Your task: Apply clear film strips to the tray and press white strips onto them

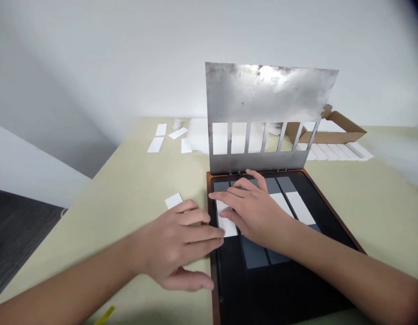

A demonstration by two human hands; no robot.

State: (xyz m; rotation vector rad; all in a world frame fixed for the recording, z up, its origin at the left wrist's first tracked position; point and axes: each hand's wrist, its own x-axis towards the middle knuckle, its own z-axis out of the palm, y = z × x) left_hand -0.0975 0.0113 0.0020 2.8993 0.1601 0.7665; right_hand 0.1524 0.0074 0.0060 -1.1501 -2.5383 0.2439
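Note:
A black board point(273, 291) with a brown edge lies on the table, with grey slots and several white cards in rows. At its left side is a white card point(228, 227). My left hand point(176, 241) has its fingers stretched out, with the fingertips at this card's lower left edge. My right hand point(254, 205) lies over the card and its neighbours, fingers spread and thumb against the card's face. Part of the row is hidden beneath the right hand. Hinged at the board's back, a metal plate point(263, 99) with several rectangular windows stands upright.
A loose white card point(174, 200) lies left of the board, partly behind my left hand. More white cards point(156, 144) are scattered farther back. Behind the plate to the right stands a cardboard box point(352, 134), with a row of white cards point(330, 152) before it. A yellow strip point(105, 315) lies in front.

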